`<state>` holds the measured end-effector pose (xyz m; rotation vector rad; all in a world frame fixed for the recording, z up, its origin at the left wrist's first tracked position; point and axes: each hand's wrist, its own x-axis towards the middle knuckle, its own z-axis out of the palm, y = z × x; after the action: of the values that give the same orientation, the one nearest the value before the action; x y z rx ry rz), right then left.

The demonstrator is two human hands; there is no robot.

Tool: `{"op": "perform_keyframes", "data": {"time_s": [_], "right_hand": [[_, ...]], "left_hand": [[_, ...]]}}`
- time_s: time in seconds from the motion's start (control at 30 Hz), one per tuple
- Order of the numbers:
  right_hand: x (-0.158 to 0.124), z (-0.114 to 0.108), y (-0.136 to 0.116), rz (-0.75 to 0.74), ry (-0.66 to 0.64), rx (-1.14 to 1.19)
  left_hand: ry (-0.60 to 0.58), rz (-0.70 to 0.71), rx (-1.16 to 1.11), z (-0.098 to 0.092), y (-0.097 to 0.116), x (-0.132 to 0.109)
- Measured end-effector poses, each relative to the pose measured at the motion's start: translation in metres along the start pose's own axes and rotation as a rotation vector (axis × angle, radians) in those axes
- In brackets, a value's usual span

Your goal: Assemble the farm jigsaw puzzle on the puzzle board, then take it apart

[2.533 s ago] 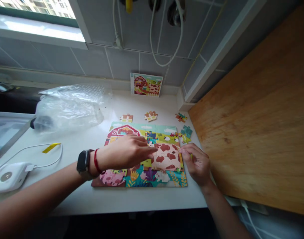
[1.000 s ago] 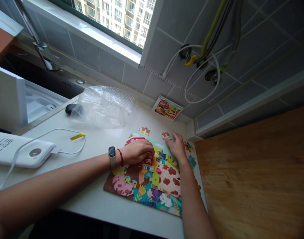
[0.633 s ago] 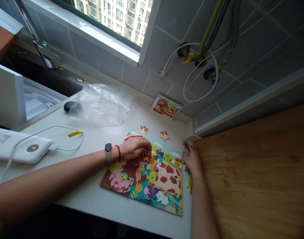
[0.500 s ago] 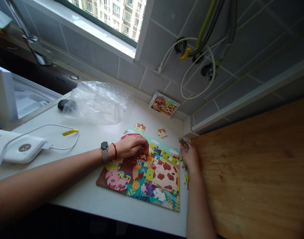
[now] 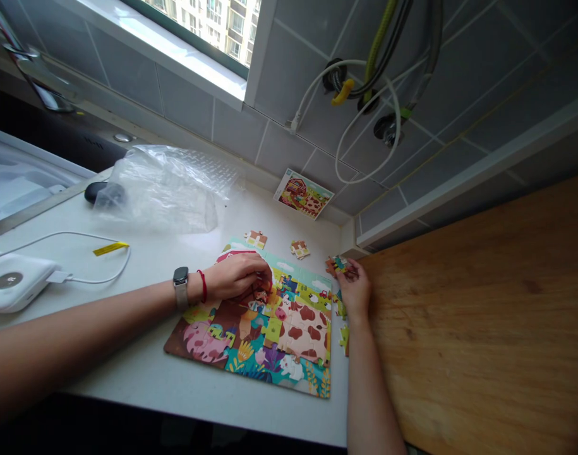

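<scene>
The farm puzzle (image 5: pixel 301 332) lies flat on the counter (image 5: pixel 132 363), with the left hand (image 5: pixel 241 275) curled over its upper left part; whether it grips anything is hidden. The right hand (image 5: pixel 356 287) holds a colourful piece (image 5: pixel 337 263) just beside the puzzle's far right corner.

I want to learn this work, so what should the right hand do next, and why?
Perhaps the right hand should bring its colourful piece over the puzzle, because this hand holds at least one piece near the puzzle's upper right corner.
</scene>
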<state>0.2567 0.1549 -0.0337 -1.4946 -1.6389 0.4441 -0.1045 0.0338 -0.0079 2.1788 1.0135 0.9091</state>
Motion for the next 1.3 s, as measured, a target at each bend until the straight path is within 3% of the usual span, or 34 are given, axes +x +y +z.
{"op": "perform_keyframes", "data": {"time_s": [0.13, 0.23, 0.27, 0.4, 0.5, 0.7, 0.87, 1.07, 1.3], "right_hand": [[-0.009, 0.003, -0.025, 0.004, -0.007, 0.144], [-0.024, 0.008, -0.052, 0.022, -0.103, 0.248], [-0.031, 0.011, -0.062, 0.035, -0.165, 0.288], [-0.061, 0.022, -0.099, 0.134, -0.635, 0.487], [-0.077, 0.025, -0.118, 0.141, -0.806, 0.470], [-0.083, 0.020, -0.129, -0.138, -0.863, 0.095], [-0.083, 0.021, -0.128, -0.354, -0.858, 0.040], [-0.088, 0.022, -0.129, -0.489, -0.878, 0.034], [-0.093, 0.019, -0.138, -0.548, -0.896, 0.034]], "left_hand": [[0.007, -0.018, 0.002, 0.000, 0.000, 0.000], [0.013, -0.037, -0.018, 0.001, -0.001, 0.000], [0.013, -0.041, -0.023, 0.001, -0.002, 0.000], [0.064, -0.065, 0.039, 0.002, -0.002, 0.000], [0.133, -0.076, 0.075, 0.001, -0.001, 0.000], [0.093, -0.035, 0.102, 0.001, 0.002, 0.002], [0.087, -0.031, 0.130, 0.002, 0.002, 0.003], [0.067, -0.035, 0.127, 0.001, 0.002, 0.004], [0.063, -0.036, 0.121, 0.002, 0.000, 0.004]]}}
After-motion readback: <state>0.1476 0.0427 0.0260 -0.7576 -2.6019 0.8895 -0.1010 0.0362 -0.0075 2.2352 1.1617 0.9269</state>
